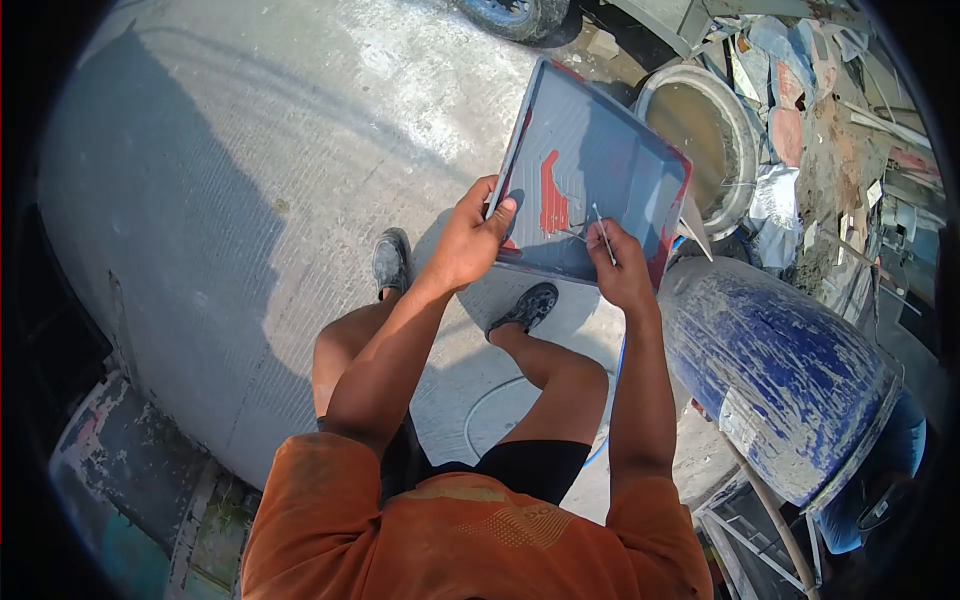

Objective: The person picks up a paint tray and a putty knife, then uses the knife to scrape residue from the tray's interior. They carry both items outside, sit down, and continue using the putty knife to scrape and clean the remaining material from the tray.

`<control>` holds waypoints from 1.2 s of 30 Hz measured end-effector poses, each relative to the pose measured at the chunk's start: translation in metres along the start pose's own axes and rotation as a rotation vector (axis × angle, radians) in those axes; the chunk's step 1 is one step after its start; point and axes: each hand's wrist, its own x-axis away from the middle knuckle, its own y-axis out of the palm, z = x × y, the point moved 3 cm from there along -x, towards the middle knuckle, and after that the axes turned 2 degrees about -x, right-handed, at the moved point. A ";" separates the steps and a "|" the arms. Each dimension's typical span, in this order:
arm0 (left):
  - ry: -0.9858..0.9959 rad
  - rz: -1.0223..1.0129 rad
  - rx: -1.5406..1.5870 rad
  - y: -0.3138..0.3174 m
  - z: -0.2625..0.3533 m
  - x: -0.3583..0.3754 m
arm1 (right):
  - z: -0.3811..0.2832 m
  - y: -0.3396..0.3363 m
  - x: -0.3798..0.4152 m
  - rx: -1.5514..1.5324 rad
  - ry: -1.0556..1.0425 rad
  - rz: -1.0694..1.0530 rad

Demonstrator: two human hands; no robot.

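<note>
My left hand (472, 238) is closed on the left rim of a grey paint tray (610, 115), thumb over the edge. The tray is tilted in front of me, with a patch of red paint (551, 195) on its ribbed floor and red smears along its edges. Over the tray's near right part, my right hand (624, 270) is closed on a thin metal rod (603, 222). The rod's full shape is partly hidden by the fingers, and so is whatever they touch on the tray.
Right of the tray stands a round tub (745, 130) of murky water. A scuffed blue drum (780, 370) is close to my right arm. Rubble and scraps (785, 130) lie at the upper right, and a tyre (515, 15) is at the top. A thin hose (475, 410) loops near my feet.
</note>
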 end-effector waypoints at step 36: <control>0.247 -0.238 -0.116 -0.084 -0.162 -0.176 | 0.159 0.125 -0.051 0.470 -0.402 0.033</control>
